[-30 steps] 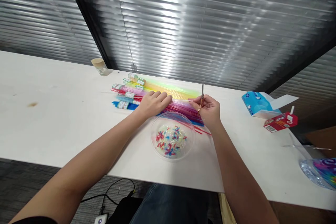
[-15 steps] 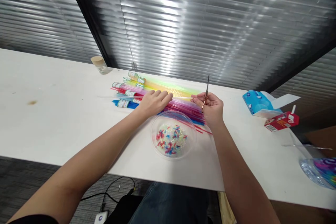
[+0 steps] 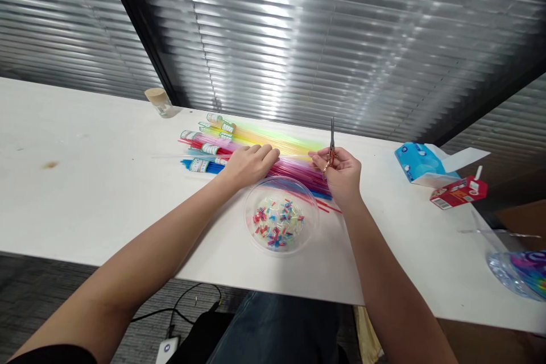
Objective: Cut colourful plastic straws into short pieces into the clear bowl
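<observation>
My left hand [image 3: 251, 164] is closed around thin clear straws [image 3: 294, 157], palm down over the colored bundles. Their far ends reach out to the left. In my right hand [image 3: 344, 175] are scissors [image 3: 332, 139] with rose-gold handles, blades pointing up; its thumb and fingertips also pinch the right end of the clear straws. Beneath both hands lie bundles of long straws: yellow [image 3: 251, 137], pink-purple [image 3: 302, 173], red and blue [image 3: 215, 168], with paper labels around their left ends. Just in front stands a clear round bowl [image 3: 318, 215] holding short cut straw pieces [image 3: 277, 236], mostly red, blue and pale.
A small jar with a wooden lid [image 3: 158, 102] stands at the back left of the white table [image 3: 85, 193]. To the right are a blue tissue pack [image 3: 416, 162], a red carton [image 3: 458, 192] and a clear bottle [image 3: 507, 273]. Metal blinds [image 3: 264, 40] rise behind the table.
The scissors have turned slightly, blades now more upright and a little to the left. My right hand has shifted slightly left. My left hand keeps its hold on the straws.
</observation>
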`<state>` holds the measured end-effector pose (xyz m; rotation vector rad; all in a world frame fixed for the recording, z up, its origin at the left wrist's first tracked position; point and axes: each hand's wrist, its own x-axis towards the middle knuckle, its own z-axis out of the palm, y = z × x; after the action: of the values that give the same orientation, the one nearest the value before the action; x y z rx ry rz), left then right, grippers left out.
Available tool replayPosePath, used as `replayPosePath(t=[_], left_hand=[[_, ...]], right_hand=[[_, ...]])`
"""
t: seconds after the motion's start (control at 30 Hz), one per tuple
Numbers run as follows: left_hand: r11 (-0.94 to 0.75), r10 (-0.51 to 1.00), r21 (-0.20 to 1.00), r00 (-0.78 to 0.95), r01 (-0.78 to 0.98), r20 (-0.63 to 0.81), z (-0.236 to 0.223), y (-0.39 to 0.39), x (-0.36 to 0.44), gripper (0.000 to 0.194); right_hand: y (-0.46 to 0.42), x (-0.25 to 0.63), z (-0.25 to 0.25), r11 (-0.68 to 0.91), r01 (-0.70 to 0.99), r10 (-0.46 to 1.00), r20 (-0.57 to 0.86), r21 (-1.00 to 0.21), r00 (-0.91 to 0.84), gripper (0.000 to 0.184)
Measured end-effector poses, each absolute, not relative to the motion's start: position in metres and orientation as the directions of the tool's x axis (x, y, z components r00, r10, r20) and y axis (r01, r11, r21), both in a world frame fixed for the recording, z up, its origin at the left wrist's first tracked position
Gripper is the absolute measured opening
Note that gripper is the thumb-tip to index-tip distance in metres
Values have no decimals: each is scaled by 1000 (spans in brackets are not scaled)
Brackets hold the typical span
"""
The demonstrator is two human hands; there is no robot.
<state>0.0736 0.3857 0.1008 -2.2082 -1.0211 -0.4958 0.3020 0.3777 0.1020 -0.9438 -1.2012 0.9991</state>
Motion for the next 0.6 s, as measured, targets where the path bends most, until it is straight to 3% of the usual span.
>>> replayPosePath(t=[0.3,0.47,0.6], left_hand=[[-449,646,-284,527,847,553,101,381,79,32],[-433,682,-254,499,865,534,104,380,78,32],[-408,704,-228,464,884,537,109,380,71,34]], right_hand=[[370,291,98,388,22,919,388,-922,74,20],[371,294,98,356,4,933,356,-934,47,23],[372,305,102,314,63,938,320,-947,136,34]])
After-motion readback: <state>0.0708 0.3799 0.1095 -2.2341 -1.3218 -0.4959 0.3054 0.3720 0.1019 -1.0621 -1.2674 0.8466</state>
